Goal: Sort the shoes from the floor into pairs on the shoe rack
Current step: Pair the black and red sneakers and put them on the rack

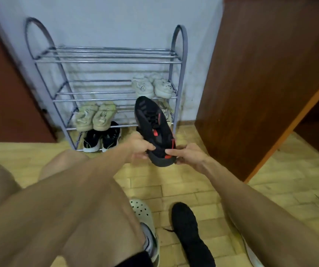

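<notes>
The metal shoe rack point(104, 60) stands against the wall, with a white pair point(152, 86) at the right end of its middle shelf, a pale green pair point(95, 116) at the left end of the shelf below, and a black-and-white pair point(101, 140) on the floor beneath. In front of its lower right corner, a black shoe with red accents point(152, 128) is held off the floor, toe toward the rack, the left hand point(140, 146) and right hand point(190, 156) each with fingers closed on the heel. A single black shoe point(191, 234) lies on the floor near the bottom edge, beside a pale clog point(143, 211).

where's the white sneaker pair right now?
White sneaker pair sits at the right end of the shoe rack's middle shelf, just above the black-and-red shoe held up in both hands.
</notes>
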The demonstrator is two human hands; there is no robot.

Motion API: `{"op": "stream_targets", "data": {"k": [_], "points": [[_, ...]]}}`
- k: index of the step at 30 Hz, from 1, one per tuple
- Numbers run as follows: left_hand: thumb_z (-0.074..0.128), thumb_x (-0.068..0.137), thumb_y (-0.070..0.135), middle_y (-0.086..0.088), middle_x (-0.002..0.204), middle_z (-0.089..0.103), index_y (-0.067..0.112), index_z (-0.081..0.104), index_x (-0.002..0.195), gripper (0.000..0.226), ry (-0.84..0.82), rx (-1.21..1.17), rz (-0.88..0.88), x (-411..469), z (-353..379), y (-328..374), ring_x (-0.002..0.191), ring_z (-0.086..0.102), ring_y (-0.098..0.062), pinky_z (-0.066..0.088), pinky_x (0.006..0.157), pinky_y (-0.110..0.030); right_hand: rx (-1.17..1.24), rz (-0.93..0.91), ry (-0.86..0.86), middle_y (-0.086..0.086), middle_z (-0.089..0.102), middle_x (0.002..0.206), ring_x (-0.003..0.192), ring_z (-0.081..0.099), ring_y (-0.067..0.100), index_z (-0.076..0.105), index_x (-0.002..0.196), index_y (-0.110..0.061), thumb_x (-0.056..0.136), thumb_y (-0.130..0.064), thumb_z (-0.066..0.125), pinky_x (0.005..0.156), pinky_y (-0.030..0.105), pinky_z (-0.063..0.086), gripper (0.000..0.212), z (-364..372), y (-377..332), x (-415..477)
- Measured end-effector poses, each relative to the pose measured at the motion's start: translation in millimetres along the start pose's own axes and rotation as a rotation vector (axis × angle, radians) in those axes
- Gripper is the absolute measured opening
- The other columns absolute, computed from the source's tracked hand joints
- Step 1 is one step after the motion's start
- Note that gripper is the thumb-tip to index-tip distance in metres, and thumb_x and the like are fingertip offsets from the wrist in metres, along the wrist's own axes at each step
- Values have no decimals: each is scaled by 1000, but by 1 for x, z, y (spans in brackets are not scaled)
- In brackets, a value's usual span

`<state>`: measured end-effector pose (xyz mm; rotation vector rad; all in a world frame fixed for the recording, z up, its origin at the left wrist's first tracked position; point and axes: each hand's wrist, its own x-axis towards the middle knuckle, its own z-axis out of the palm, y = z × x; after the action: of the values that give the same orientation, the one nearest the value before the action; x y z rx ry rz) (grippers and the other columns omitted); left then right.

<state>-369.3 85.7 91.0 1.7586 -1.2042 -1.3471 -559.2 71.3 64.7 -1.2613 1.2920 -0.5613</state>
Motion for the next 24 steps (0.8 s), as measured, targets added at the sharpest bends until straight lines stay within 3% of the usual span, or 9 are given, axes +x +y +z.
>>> {"op": "stream_targets", "data": {"k": [4,7,10,13,16,18,20,24], "points": [[68,79,-5,-8,91,71,4,66,90,14,144,-100,110,-13,-50,26,79,68,-21,59,58,-29,-105,-158,31,-5,73,74,63,64,8,73,90,-15,70,-35,82,57,20,52,30,22,-74,10],[71,76,-6,-4,87,70,10,64,80,17,234,-99,180,-27,-91,39,79,67,-20,58,57,-28,-201,-259,1,-2,74,92,89,70,17,69,91,-21,71,-21,83,76,35,58,25,52,-126,18],[70,74,-10,-13,93,70,6,63,89,23,302,-126,221,-44,-139,41,85,67,-28,58,70,-38,-320,-330,-23,3,75,101,98,69,23,71,100,-17,69,-10,82,91,46,55,33,95,-163,22],[67,75,-13,-13,92,69,1,62,107,35,336,-167,243,-63,-188,32,86,66,-26,57,75,-37,-418,-355,-23,8,74,100,95,69,27,72,99,-11,64,-15,86,89,46,55,37,144,-195,23],[65,78,-12,-9,89,70,2,63,105,30,391,-198,248,-89,-235,10,71,68,-18,57,60,-26,-491,-379,-70,11,75,96,89,71,27,72,91,-8,64,-19,87,85,44,58,33,198,-220,20],[65,80,-8,-8,84,71,1,66,102,24,460,-236,222,-105,-265,-13,59,66,-15,53,53,-24,-495,-387,-136,15,74,99,92,70,31,70,97,-4,67,-17,85,85,48,57,36,240,-224,18],[66,82,-3,-7,83,71,5,69,98,18,542,-291,178,-118,-291,-42,62,65,-18,53,58,-27,-477,-374,-204,14,72,103,93,69,31,69,104,-6,71,-14,82,83,48,58,37,285,-219,18],[66,86,10,-2,92,70,9,68,102,16,619,-393,79,-143,-322,-114,76,65,-10,53,58,-19,-432,-253,-309,10,72,101,81,70,23,68,109,-7,78,-7,76,66,33,61,32,366,-191,18]]}}
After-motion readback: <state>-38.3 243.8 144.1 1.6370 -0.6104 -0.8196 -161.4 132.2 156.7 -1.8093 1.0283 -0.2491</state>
